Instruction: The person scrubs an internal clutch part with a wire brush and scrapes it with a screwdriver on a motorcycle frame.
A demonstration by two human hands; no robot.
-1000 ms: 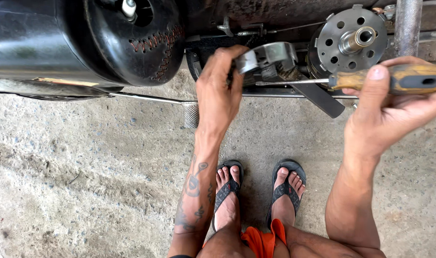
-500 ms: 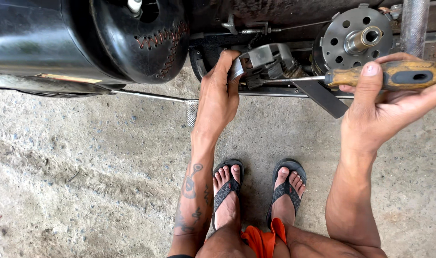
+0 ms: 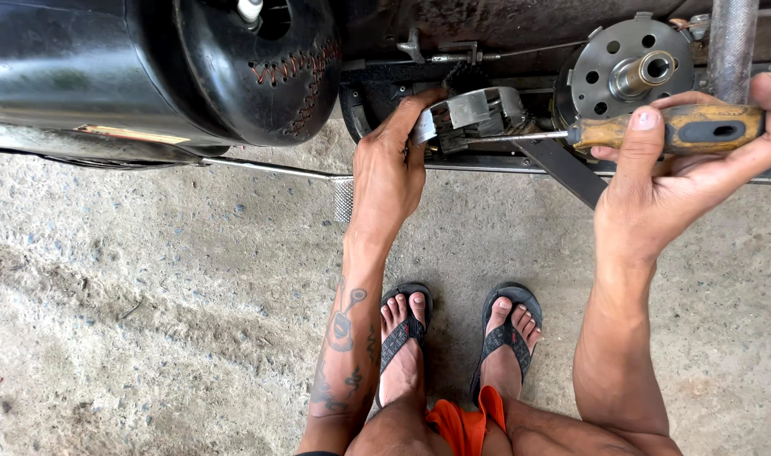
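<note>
My left hand (image 3: 391,169) grips a round grey metal part (image 3: 472,114) at the underside of a dark machine, fingers curled over its left edge. My right hand (image 3: 672,181) holds a screwdriver by its brown and black handle (image 3: 681,128). The thin shaft (image 3: 520,137) runs left and its tip meets the grey part beside my left fingers. A perforated metal disc with a central hub (image 3: 626,72) sits just above the handle.
A black rounded tank-like body (image 3: 166,67) fills the upper left. A thin rod with a ribbed foot peg (image 3: 341,198) juts out below it. A grey pipe (image 3: 732,42) stands at top right. My sandalled feet (image 3: 457,338) rest on rough concrete floor (image 3: 149,321).
The view has shifted slightly. My right hand has lowered the screwdriver a little and its tip has moved onto the grey part. My left hand keeps its grip.
</note>
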